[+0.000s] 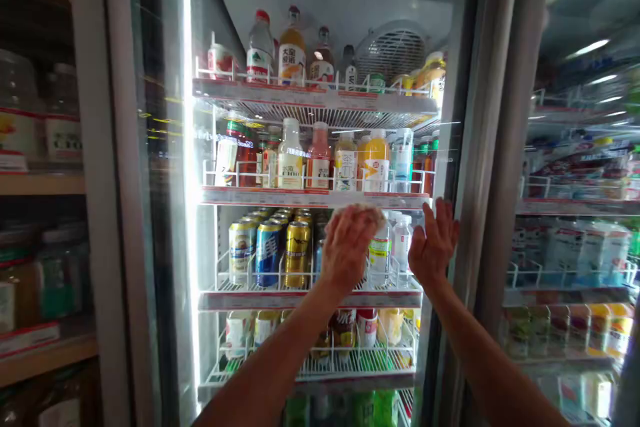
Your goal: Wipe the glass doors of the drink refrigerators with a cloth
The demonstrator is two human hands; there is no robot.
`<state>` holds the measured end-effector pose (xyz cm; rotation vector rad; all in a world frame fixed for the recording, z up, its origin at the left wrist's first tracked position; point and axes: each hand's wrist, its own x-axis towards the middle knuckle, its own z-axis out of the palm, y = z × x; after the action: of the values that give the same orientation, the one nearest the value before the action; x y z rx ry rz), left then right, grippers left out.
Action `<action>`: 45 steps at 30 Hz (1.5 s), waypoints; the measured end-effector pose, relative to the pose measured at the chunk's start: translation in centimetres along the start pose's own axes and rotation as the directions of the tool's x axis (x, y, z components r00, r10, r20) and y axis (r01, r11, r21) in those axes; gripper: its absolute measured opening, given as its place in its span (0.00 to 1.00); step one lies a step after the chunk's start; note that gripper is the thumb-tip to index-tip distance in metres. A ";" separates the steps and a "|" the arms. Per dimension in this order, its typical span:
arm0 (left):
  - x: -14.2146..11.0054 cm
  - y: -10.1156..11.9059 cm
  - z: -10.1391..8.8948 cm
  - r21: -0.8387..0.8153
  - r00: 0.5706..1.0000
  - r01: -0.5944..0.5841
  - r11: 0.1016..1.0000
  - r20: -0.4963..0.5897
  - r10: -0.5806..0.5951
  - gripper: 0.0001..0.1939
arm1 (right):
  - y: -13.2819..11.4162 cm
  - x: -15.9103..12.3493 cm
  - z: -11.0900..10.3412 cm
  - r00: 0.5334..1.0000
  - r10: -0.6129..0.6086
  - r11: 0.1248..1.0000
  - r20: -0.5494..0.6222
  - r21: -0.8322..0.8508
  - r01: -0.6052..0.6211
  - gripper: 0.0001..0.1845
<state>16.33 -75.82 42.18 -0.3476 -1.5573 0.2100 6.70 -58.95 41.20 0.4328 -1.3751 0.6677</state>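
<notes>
A pale crumpled cloth (376, 215) is bunched under the fingers of my left hand (345, 253), which presses it toward the glass door (320, 7) of a lit drinks cooler. Light streaks and faint reflections show on the glass. My right hand (434, 243) is raised near the door's right edge with its fingers apart and nothing in it; it appears to rest on the glass. Behind the hands, a white wire shelf (310, 300) bears cans, among them a gold can (297, 255) and a blue can (268, 253). My left hand hides part of that row.
Bottles stand on the upper shelves, including an orange juice bottle (376, 163) and a red-capped water bottle (259, 47). A thick metal door frame (483, 180) rises on the right, beside another cooler (575, 207). At the left are wooden shelves (40, 183) with jars and bottles.
</notes>
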 end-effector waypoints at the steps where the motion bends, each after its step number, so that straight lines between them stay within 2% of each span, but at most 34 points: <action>1: -0.3 0.8 0.4 -0.001 0.996 -0.083 0.997 0.037 0.083 0.22 | 0.1 0.0 0.0 1.000 -0.006 1.000 0.004 0.006 0.006 0.25; 3: -0.1 0.1 0.3 0.018 0.991 -0.128 0.992 0.041 0.127 0.21 | 0.2 -0.1 -0.1 1.000 -0.015 1.000 0.010 0.021 0.015 0.26; 5: 1.3 -2.6 -0.5 0.068 0.999 0.002 0.998 -0.052 0.001 0.22 | 0.3 -0.1 -0.1 1.000 -0.018 0.999 0.015 0.033 0.018 0.26; 7: 3.2 -4.9 -1.2 0.083 0.964 0.200 0.976 -0.194 -0.181 0.24 | 0.3 -0.1 -0.1 1.000 -0.018 0.999 0.016 0.047 0.018 0.27; 9: 4.5 -4.9 -1.0 0.058 0.931 0.289 0.956 -0.248 -0.267 0.25 | 0.3 0.0 -0.2 1.000 -0.014 0.998 0.014 0.061 0.013 0.27; 10: 4.7 -4.1 -0.5 0.050 0.942 0.265 0.963 -0.225 -0.248 0.25 | 0.3 0.0 -0.2 1.000 -0.012 0.998 0.015 0.069 0.011 0.27; 12: 4.3 -1.3 0.7 0.042 0.993 0.081 0.996 -0.090 -0.077 0.25 | 0.3 0.0 -0.3 1.000 -0.007 0.996 0.019 0.084 0.006 0.28; 13: 4.0 0.1 1.3 0.031 0.999 -0.042 0.999 -0.009 0.042 0.25 | 0.3 0.0 -0.4 1.000 -0.007 0.996 0.019 0.091 0.005 0.28; 15: 3.7 1.8 2.0 0.012 0.970 -0.223 0.975 0.101 0.220 0.23 | 0.4 0.0 -0.4 1.000 -0.010 0.994 0.012 0.107 0.009 0.29; 16: 4.0 1.9 2.1 0.017 0.963 -0.245 0.969 0.120 0.241 0.23 | 0.5 -0.1 -0.5 1.000 -0.011 0.993 0.009 0.116 0.010 0.29; 17: 4.5 1.5 2.1 0.035 0.971 -0.215 0.976 0.110 0.210 0.23 | 0.5 -0.1 -0.5 1.000 -0.011 0.992 0.011 0.125 0.010 0.29; 19: 6.1 0.2 1.8 0.081 0.999 -0.052 0.995 0.018 0.051 0.25 | 0.6 -0.2 -0.5 1.000 -0.013 0.990 0.023 0.142 0.010 0.30; 20: 6.8 -0.3 1.7 0.095 0.999 0.032 0.995 -0.031 -0.029 0.25 | 0.7 -0.2 -0.5 0.999 -0.013 0.989 0.030 0.149 0.009 0.30; 21: 7.4 -0.4 1.8 0.102 0.996 0.078 0.992 -0.057 -0.072 0.26 | 0.7 -0.2 -0.5 0.999 -0.013 0.988 0.034 0.155 0.007 0.30; 22: 7.8 -0.2 2.0 0.107 0.996 0.073 0.992 -0.049 -0.068 0.26 | 0.7 -0.2 -0.4 0.999 -0.012 0.987 0.031 0.160 0.007 0.30; 24: 7.8 1.4 2.7 0.100 0.994 -0.094 0.991 0.067 0.087 0.24 | 0.8 -0.2 -0.3 1.000 -0.007 0.986 0.014 0.167 0.005 0.30; 26: 7.5 3.1 3.5 0.057 0.932 -0.312 0.948 0.211 0.294 0.21 | 0.9 -0.2 -0.2 1.000 -0.008 0.984 -0.003 0.178 0.008 0.30; 27: 7.6 3.5 3.8 0.037 0.898 -0.379 0.925 0.257 0.358 0.20 | 1.0 -0.2 -0.2 1.000 -0.009 0.982 -0.008 0.187 0.010 0.30; 28: 8.0 3.5 3.9 0.032 0.882 -0.404 0.914 0.279 0.380 0.20 | 1.0 -0.3 -0.3 1.000 -0.010 0.980 -0.011 0.197 0.012 0.30; 29: 8.7 2.9 3.8 0.043 0.892 -0.383 0.923 0.277 0.358 0.20 | 1.0 -0.4 -0.3 1.000 -0.011 0.978 -0.013 0.206 0.014 0.30; 30: 9.6 1.9 3.6 0.071 0.925 -0.313 0.947 0.248 0.287 0.21 | 1.0 -0.5 -0.4 1.000 -0.012 0.977 -0.014 0.212 0.014 0.30; 32: 11.6 -1.0 2.7 0.141 0.991 -0.080 0.987 0.114 0.064 0.21 | 0.9 -0.6 -0.6 1.000 -0.008 0.977 -0.007 0.211 0.009 0.31; 34: 13.1 -3.5 1.7 0.175 0.989 0.148 0.973 -0.047 -0.142 0.22 | 0.7 0.1 -0.6 1.000 -0.004 0.981 0.004 0.196 0.003 0.31; 35: 13.5 -4.1 1.5 0.180 0.976 0.209 0.961 -0.097 -0.194 0.22 | 0.5 0.8 -0.5 1.000 0.003 0.981 0.003 0.193 -0.003 0.31; 36: 13.5 -4.1 1.5 0.184 0.973 0.221 0.958 -0.112 -0.203 0.23 | 0.3 1.8 -0.3 1.000 0.013 0.980 -0.007 0.197 -0.012 0.31; 37: 13.4 -3.6 1.6 0.186 0.982 0.181 0.966 -0.092 -0.167 0.23 | 0.0 3.1 0.0 0.999 0.028 0.978 -0.022 0.206 -0.023 0.31; 39: 12.8 -1.7 2.4 0.168 0.999 -0.035 0.985 0.028 0.030 0.22 | -0.5 6.0 0.7 0.995 0.080 0.971 -0.062 0.231 -0.063 0.30; 41: 12.6 -0.2 3.2 0.115 0.946 -0.297 0.948 0.170 0.276 0.21 | -1.0 8.7 1.5 0.987 0.133 0.966 -0.086 0.234 -0.110 0.28; 42: 12.8 -0.1 3.3 0.094 0.915 -0.370 0.924 0.211 0.344 0.21 | -1.2 9.6 1.9 0.985 0.146 0.967 -0.089 0.223 -0.123 0.28; 43: 13.2 -0.7 3.1 0.091 0.905 -0.388 0.917 0.228 0.360 0.21 | -1.3 10.2 2.1 0.985 0.146 0.970 -0.089 0.207 -0.125 0.28; 44: 13.7 -1.8 2.6 0.105 0.920 -0.353 0.930 0.220 0.324 0.21 | -1.3 10.5 2.4 0.987 0.136 0.975 -0.086 0.186 -0.118 0.28; 45: 14.3 -3.5 1.8 0.136 0.955 -0.260 0.956 0.180 0.234 0.21 | -1.4 10.6 2.5 0.989 0.119 0.981 -0.085 0.163 -0.105 0.28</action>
<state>14.42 -73.97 56.76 -0.4086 -1.6428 0.5674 6.35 -59.64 52.11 0.4466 -1.2687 0.8837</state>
